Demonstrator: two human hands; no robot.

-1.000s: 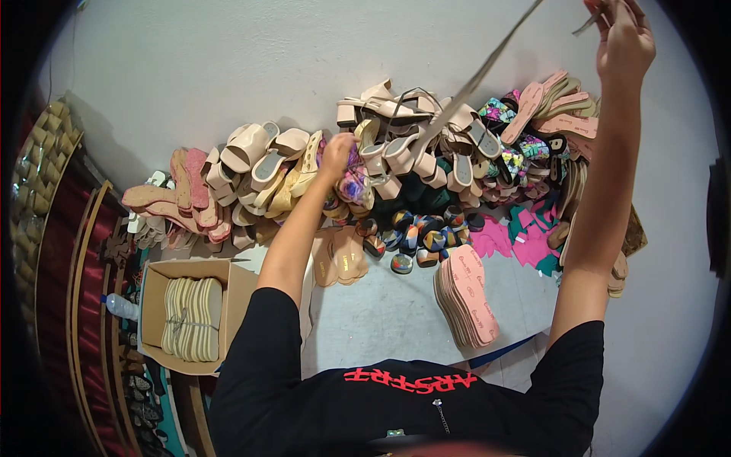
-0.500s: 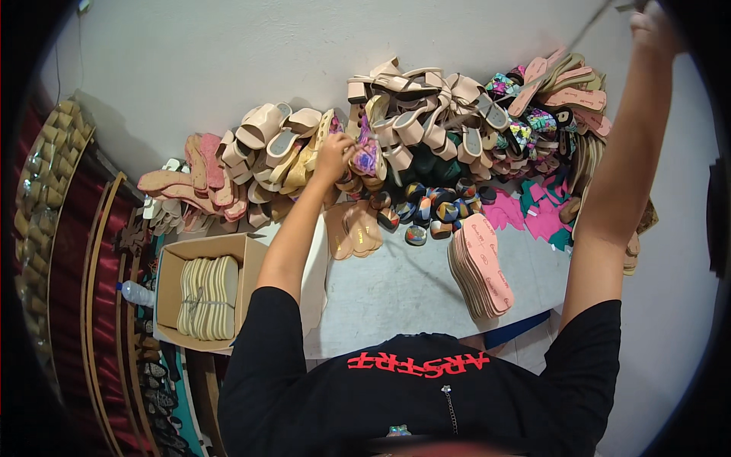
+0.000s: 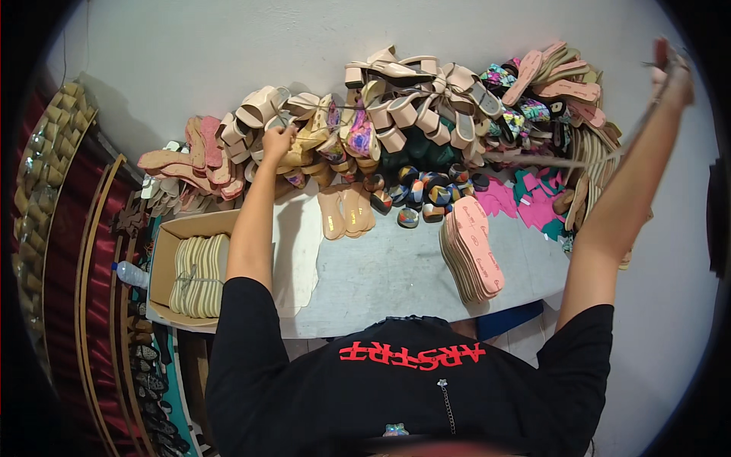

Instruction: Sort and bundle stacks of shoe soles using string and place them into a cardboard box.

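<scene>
My left hand (image 3: 280, 143), fingers closed in a pinch, is on a thin cord at the left side of the heaped sandals. Beneath and beside it are tan wedge sandals (image 3: 301, 156) and a pair with purple floral straps (image 3: 359, 137). My right hand (image 3: 674, 80) is raised far out at the upper right, closed on a long pale cord (image 3: 548, 161). That cord is blurred and runs from the pile toward this hand. Something small and dark also shows at its fingers, too unclear to name. Beige block-heel sandals (image 3: 411, 114) lie bundled between my hands.
A stack of pink insoles (image 3: 476, 251) stands on the grey table (image 3: 365, 286). Near it lie multicoloured heels (image 3: 434, 190), tan insoles (image 3: 346, 212) and pink scraps (image 3: 499, 199). At left are a cardboard box (image 3: 190, 227) of tied soles and a plastic bottle (image 3: 132, 274).
My left hand has moved left, off the purple floral sandals. My right hand has come down and slightly outward, and the cord now hangs lower across the right of the pile.
</scene>
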